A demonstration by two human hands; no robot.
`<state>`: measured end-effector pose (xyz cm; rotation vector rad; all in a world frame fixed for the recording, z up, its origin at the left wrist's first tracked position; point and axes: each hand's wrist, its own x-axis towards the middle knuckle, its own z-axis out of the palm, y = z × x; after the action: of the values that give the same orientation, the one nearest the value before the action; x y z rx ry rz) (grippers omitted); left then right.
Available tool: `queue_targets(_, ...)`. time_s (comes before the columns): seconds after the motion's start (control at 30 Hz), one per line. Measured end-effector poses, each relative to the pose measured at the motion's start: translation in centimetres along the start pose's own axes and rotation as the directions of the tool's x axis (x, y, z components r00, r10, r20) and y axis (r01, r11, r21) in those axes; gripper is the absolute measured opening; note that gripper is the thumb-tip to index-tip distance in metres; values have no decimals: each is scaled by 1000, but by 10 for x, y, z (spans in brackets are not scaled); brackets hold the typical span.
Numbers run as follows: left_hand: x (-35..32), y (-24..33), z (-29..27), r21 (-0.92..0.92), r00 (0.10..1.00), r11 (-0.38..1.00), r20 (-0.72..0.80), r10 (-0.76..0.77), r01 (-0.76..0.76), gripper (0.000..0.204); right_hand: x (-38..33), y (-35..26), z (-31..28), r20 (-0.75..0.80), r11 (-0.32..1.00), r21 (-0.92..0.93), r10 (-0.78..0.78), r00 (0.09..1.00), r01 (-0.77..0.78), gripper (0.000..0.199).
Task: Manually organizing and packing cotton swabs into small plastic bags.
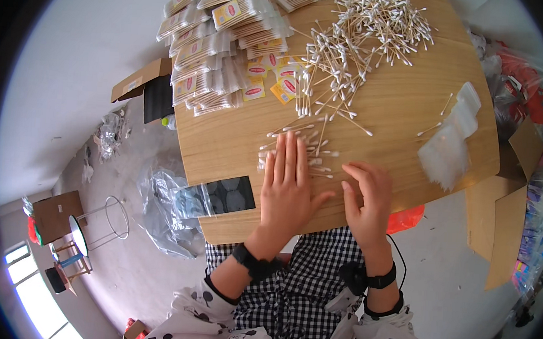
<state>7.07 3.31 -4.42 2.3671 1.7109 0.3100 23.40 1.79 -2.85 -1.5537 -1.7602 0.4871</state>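
My left hand (288, 186) lies flat, fingers stretched out, over a small group of cotton swabs (322, 161) near the table's front edge. Swab tips show on both sides of it, some blurred; those beneath the palm are hidden. To its right, my right hand (371, 197) hovers by the table edge with fingers bent and thumb apart from the forefinger. Nothing shows between them. A big loose heap of cotton swabs (379, 27) spreads at the far side, trailing toward my left hand. Small yellow cards (254, 89) lie beside it.
Stacked clear packets of swabs (197, 59) fill the far left of the table (223, 148). A dark flat phone-like object (226, 195) lies at the front left. Clear plastic bags (443, 155) and two stray swabs lie right. An open cardboard box (499, 202) stands beyond the right edge.
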Motion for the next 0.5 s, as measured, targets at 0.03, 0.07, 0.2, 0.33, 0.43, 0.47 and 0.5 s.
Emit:
queue_targets(0.03, -13, 3, -1, -33, 999, 999, 29, -15, 16, 104, -2, -1, 1, 0, 1000, 1, 2, 1000, -2, 26)
queue_targets(0.07, -21, 6, -1, -33, 999, 999, 31, -15, 16, 104, -3, -2, 2, 7, 1000, 10, -5, 1000, 5, 29)
queue_targets(0.2, -41, 9, 0, 12, 996, 1000, 87, -1, 0, 105, 1, -1, 8, 39, 998, 7, -66, 997, 66, 40)
queue_targets(0.33, -46, 6, -4, -16, 996, 1000, 86, 9, -8, 100, 21, -4, 11, 142, 980, -85, -166, 976, 179, 46)
queue_targets(0.43, -52, 4, -1, -70, 996, 998, 86, 15, -9, 100, 34, 1, 18, 136, 973, -109, -190, 972, 206, 38)
queue_targets(0.47, -55, 3, -1, -91, 996, 996, 90, 22, -14, 104, 37, 6, 20, 125, 963, -118, -230, 965, 244, 32)
queue_targets(0.5, -58, 2, -2, -90, 996, 996, 88, 19, -11, 104, 40, 10, 21, 113, 951, -128, -268, 957, 282, 26)
